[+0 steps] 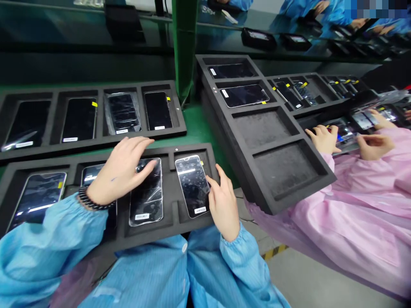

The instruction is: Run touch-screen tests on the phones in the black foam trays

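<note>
A black foam tray point(168, 164) in front of me holds several phone screens in its compartments. My left hand point(123, 171) is over the film-covered screen point(147, 203) in the tray's middle, fingers apart and pointing right; whether it touches the screen cannot be made out. At the tray's right end lies a slightly tilted screen point(192, 184) with a white label at the bottom and a yellow tab at the top right. My right hand point(224, 205) is at that screen's right edge, fingers apart, a fingertip near or on the edge. The left screen point(40, 196) has a yellow tab.
Behind is another foam tray point(99, 141) with screens. On the right, stacked foam trays point(237, 128) stand higher, their top one holding two screens point(245, 95). A green post point(184, 47) rises between. A person in pink works at the right, hands point(324, 139) over devices.
</note>
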### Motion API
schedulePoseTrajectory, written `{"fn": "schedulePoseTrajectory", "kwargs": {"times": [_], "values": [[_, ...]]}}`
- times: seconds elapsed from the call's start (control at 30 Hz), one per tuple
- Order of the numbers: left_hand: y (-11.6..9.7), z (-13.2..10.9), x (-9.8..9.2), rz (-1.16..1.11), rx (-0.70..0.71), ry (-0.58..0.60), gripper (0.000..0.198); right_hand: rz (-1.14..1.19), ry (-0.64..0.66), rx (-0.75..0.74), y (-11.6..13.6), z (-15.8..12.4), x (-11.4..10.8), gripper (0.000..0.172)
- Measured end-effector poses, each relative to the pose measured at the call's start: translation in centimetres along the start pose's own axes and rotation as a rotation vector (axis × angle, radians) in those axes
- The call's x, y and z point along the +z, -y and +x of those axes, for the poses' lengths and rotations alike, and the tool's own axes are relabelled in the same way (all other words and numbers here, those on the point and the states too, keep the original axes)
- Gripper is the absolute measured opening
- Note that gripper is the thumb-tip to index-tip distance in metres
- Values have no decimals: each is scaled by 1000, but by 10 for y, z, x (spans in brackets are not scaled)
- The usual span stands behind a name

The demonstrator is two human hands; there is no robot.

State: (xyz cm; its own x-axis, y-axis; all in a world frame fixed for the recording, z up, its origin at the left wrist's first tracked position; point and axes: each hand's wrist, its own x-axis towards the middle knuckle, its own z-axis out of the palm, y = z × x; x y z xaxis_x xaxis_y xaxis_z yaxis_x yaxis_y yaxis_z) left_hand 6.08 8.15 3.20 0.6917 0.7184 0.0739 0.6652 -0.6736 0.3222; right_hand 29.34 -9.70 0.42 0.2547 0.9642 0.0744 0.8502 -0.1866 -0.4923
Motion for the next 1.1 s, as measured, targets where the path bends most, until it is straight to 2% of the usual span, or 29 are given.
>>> {"fn": "schedulePoseTrajectory", "kwargs": {"times": [0.1,0.17,0.23,0.33,0.47,0.73,0.83,0.97,1.1], "values": [[25,-12,12,-92,-50,33,66,77,-14,-52,-7,3,0,46],[30,-14,23,-117,-46,80,75,101,-34,-55,-10,4,2,44],[25,-12,33,-86,-37,83,86,103,-55,-35,-11,5,4,43],[7,-8,41,-11,-32,26,98,97,-67,-19,-11,5,6,40],[-9,-7,44,40,-78,-12,92,128,-67,-24,-14,5,6,40],[-17,-2,56,59,-61,-89,91,239,-19,-112,-23,9,3,45],[-9,0,48,-5,-15,-37,92,227,-36,-79,-21,9,4,43],[20,-5,21,-169,38,161,91,192,-20,-62,-19,9,6,48],[51,-12,4,-149,-31,277,118,167,-10,-84,-18,10,6,46]]}}
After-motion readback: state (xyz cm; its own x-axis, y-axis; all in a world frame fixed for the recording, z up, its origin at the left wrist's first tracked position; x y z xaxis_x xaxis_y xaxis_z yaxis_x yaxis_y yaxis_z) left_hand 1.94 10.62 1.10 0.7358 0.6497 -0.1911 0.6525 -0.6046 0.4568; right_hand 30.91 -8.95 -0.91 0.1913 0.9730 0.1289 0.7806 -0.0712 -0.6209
